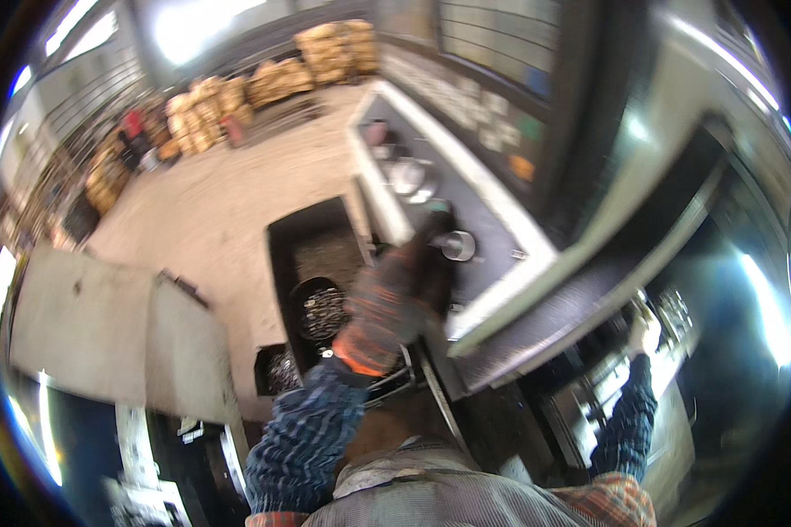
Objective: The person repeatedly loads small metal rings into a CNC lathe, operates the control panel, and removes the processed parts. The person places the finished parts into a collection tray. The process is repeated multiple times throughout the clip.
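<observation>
My left hand (391, 303), in a dark glove with an orange cuff, reaches forward over the near side of a grey tray-like shelf (492, 211) with a pale rim. Its fingers are smeared by motion, close to a shiny round metal piece (458, 246); whether they touch it I cannot tell. Beyond lies another round silvery metal piece (407, 177). On the right, my right hand (646, 332), pale and small in view, is inside the machine, beside a bright metal part (674, 314). Its fingers are too blurred to read.
Below the shelf stands a dark open bin (312, 220) holding a round container of small metal pieces (323, 314). A smaller box of bits (279, 369) sits beside it. A dark machine cover edge (589, 307) separates shelf and machine. Full yellow sacks (334, 53) line the far wall.
</observation>
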The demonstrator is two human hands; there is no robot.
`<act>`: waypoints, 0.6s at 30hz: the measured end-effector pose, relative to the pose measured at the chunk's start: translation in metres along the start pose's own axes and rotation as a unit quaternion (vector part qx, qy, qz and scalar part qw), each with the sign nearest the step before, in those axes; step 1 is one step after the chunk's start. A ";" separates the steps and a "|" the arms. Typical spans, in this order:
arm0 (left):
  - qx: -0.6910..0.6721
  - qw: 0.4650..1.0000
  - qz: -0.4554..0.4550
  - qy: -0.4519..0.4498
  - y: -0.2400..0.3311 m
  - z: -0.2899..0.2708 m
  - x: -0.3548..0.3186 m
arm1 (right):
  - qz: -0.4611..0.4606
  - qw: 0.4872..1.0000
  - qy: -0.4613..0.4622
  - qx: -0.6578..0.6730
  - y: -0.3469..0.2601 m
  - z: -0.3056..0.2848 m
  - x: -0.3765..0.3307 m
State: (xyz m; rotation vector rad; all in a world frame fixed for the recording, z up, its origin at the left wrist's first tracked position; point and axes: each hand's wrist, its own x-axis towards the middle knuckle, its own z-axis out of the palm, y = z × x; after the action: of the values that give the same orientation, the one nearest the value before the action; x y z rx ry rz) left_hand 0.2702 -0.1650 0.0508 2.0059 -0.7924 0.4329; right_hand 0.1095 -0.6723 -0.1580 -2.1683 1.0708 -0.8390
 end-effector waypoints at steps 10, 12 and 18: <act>0.072 0.981 -0.025 -0.177 0.024 -0.029 -0.002 | 0.013 0.999 -0.027 0.016 0.048 0.017 0.036; 0.008 0.981 -0.056 -0.185 0.019 -0.034 -0.014 | 0.115 0.987 -0.037 0.104 0.053 0.019 0.037; -0.125 0.969 -0.197 -0.078 -0.021 -0.080 -0.099 | 0.051 0.993 0.075 0.080 0.021 0.005 -0.005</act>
State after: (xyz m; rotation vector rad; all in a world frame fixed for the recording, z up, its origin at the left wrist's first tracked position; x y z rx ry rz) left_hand 0.2121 -0.0535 0.0228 1.9116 -0.4930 -0.0552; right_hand 0.1010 -0.6777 -0.1775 -1.9274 1.1359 -1.0175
